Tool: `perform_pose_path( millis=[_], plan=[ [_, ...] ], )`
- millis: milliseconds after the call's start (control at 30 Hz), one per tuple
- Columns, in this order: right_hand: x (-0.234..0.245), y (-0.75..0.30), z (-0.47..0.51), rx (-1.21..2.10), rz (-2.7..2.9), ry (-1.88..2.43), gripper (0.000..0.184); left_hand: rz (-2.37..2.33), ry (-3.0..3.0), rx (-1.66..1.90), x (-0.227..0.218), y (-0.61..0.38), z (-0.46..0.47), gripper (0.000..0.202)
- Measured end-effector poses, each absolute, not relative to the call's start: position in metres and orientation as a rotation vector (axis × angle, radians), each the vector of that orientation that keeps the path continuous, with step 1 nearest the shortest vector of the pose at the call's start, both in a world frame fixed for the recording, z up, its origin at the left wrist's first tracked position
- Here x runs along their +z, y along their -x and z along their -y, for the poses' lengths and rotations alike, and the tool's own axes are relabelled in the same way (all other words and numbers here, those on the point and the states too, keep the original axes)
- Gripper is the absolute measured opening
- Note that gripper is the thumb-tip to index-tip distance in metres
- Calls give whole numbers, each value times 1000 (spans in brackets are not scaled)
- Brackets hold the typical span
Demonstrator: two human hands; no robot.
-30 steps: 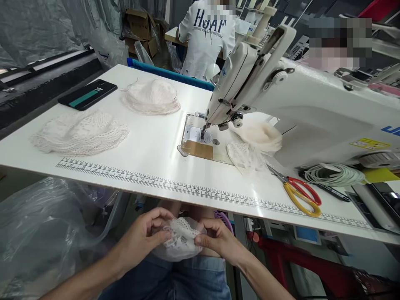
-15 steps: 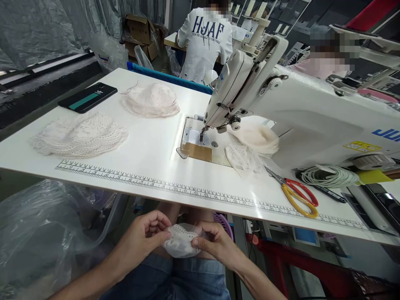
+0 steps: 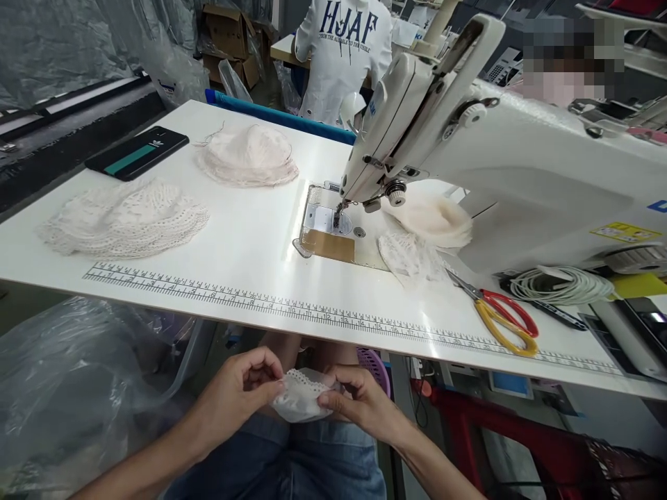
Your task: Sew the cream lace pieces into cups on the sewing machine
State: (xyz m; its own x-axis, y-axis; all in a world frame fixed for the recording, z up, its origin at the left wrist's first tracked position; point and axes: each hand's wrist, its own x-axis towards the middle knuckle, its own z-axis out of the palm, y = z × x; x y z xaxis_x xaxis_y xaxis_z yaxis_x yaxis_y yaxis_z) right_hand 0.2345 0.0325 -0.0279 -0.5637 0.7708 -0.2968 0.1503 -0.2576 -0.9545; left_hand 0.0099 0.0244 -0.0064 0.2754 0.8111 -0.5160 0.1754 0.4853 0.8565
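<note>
Over my lap, below the table's front edge, a small white lace fabric piece (image 3: pixel 301 398) with a scalloped eyelet edge and a sheer layer is stretched between my hands. My left hand (image 3: pixel 256 380) pinches its left edge between thumb and fingertips. On the other side my right hand (image 3: pixel 354 401) grips the piece, thumb on top and fingers behind. On the table ahead are a stack of white lace pieces (image 3: pixel 128 219) at left and a pinkish stack (image 3: pixel 253 156) farther back. Another lace piece (image 3: pixel 409 255) lies beside cream padded cups (image 3: pixel 435 221), right of the needle.
A white sewing machine (image 3: pixel 417 132) stands on the table (image 3: pixel 250 250), with scissors (image 3: pixel 503 323) and a cord coil (image 3: pixel 560 286) at right. A phone (image 3: pixel 138 153) lies back left. Clear plastic (image 3: pixel 78 389) bulges below left. A person in a white shirt (image 3: pixel 338 62) sits beyond.
The view has shifted slightly, so the table and machine sit a little differently in the frame. Both hands keep hold of the lace piece, almost unmoved.
</note>
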Motion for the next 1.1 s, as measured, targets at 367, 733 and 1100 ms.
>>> perform_pose_path(
  millis=[367,733,1100],
  plan=[
    [-29,-235,-34,1842,1565,1187,28,-1189,-1027,538,-1,-5,-20,21],
    [-27,-232,-35,1876,1523,1175,28,-1237,-1084,553,0,-1,-14,18],
    [-25,-232,-34,1951,1507,1163,31,-1292,-1073,596,2,-3,-13,17]
  ],
)
